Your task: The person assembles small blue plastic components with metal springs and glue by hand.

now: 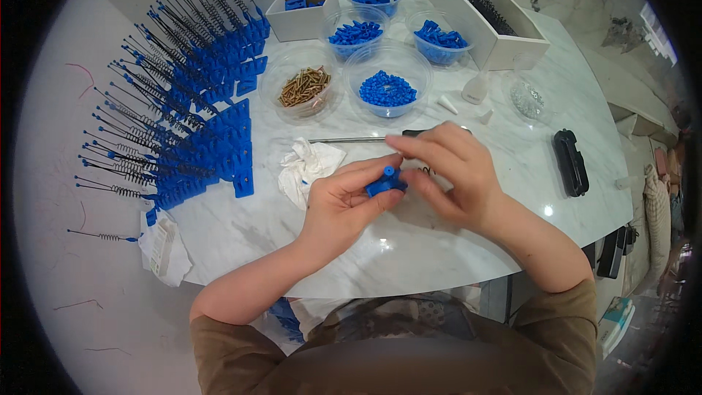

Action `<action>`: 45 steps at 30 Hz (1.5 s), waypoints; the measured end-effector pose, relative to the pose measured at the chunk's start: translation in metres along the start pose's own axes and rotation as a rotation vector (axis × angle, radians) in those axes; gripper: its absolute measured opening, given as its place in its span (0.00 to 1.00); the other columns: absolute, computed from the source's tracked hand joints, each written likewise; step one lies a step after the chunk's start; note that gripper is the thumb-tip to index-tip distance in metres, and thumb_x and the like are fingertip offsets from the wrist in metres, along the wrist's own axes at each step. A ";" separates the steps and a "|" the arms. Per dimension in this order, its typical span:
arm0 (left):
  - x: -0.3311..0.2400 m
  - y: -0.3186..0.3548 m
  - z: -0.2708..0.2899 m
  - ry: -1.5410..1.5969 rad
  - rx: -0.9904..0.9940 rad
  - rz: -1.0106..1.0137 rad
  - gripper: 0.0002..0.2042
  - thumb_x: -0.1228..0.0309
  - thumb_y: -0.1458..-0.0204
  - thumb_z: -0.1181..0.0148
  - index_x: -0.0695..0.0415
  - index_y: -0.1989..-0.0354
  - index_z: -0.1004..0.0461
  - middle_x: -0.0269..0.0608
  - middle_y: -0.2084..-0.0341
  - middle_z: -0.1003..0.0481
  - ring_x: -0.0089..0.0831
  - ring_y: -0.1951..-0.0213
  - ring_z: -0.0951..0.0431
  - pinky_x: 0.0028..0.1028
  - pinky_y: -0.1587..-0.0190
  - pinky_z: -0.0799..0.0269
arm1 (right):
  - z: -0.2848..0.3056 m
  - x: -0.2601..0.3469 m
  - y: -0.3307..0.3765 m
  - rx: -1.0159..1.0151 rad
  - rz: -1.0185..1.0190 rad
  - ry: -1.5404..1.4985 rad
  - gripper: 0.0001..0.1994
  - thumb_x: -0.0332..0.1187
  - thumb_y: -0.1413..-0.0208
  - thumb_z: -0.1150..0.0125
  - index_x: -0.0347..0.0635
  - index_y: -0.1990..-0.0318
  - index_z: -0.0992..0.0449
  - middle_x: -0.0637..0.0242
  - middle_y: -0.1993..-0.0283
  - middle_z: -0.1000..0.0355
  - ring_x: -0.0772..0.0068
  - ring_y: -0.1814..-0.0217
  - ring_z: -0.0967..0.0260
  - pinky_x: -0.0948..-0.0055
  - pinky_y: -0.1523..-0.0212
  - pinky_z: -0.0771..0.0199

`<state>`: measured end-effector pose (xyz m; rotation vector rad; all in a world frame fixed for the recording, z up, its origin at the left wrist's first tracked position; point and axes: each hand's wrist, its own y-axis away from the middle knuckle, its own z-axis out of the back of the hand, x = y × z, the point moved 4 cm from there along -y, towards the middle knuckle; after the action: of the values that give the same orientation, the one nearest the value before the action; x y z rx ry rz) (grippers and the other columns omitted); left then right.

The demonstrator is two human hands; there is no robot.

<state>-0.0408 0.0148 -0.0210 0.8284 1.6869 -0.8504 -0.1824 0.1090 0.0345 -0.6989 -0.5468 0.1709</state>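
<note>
My left hand (340,194) is closed around a small blue plastic part (386,183), holding it between thumb and fingers with a round stub facing up. Just to its right, my right hand (461,175) has its thumb and index finger apart, the index tip over the left fingertips. A bit of black coiled wire (427,171) shows in that hand's gap; whether it joins the blue part is hidden. Beyond both hands lies a thin metal rod (344,140) with a dark end partly covered by my right hand. A crumpled white tissue (301,175) is beside my left hand.
Rows of blue bases with black spring wires (197,146) line the left side. Tubs of gold screws (306,88), blue beads (387,91) and blue parts (357,31) stand behind. A white box (534,47) holds black wires. A black case (569,163) lies right.
</note>
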 end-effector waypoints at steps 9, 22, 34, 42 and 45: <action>-0.006 -0.004 -0.003 -0.300 0.035 0.056 0.18 0.87 0.51 0.42 0.64 0.50 0.24 0.45 0.45 0.28 0.21 0.56 0.25 0.17 0.60 0.27 | -0.010 -0.001 0.008 0.038 -0.042 -0.267 0.10 0.25 0.54 0.33 0.39 0.62 0.23 0.62 0.70 0.30 0.61 0.70 0.33 0.69 0.71 0.33; -0.013 -0.001 -0.002 -0.050 -0.015 -0.166 0.21 0.90 0.50 0.41 0.66 0.45 0.28 0.52 0.43 0.32 0.32 0.47 0.26 0.27 0.46 0.25 | -0.016 -0.015 0.016 0.023 -0.480 -0.637 0.03 0.24 0.43 0.40 0.34 0.62 0.26 0.64 0.65 0.25 0.77 0.66 0.27 0.78 0.65 0.28; -0.010 -0.010 0.000 0.191 0.208 0.156 0.32 0.86 0.50 0.39 0.64 0.35 0.43 0.48 0.40 0.38 0.37 0.48 0.25 0.33 0.48 0.23 | -0.016 -0.027 0.018 0.119 -0.539 -0.832 0.08 0.30 0.37 0.47 0.35 0.55 0.28 0.67 0.59 0.27 0.81 0.57 0.30 0.77 0.55 0.30; -0.012 -0.009 0.006 -0.022 0.182 0.030 0.29 0.85 0.58 0.31 0.63 0.45 0.35 0.46 0.49 0.32 0.35 0.50 0.23 0.33 0.47 0.23 | -0.018 -0.027 0.018 0.177 -0.551 -1.016 0.12 0.29 0.42 0.38 0.36 0.53 0.28 0.68 0.56 0.28 0.81 0.55 0.30 0.77 0.53 0.29; -0.019 -0.009 0.004 -0.131 0.198 -0.178 0.28 0.83 0.62 0.27 0.63 0.50 0.31 0.44 0.53 0.31 0.34 0.52 0.23 0.34 0.48 0.22 | -0.016 -0.025 0.016 0.216 -0.551 -1.068 0.14 0.27 0.46 0.34 0.36 0.54 0.28 0.68 0.56 0.27 0.81 0.55 0.30 0.77 0.52 0.29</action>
<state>-0.0420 0.0041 -0.0024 0.7444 1.5945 -1.1837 -0.1944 0.1039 0.0029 -0.1718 -1.6889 0.0702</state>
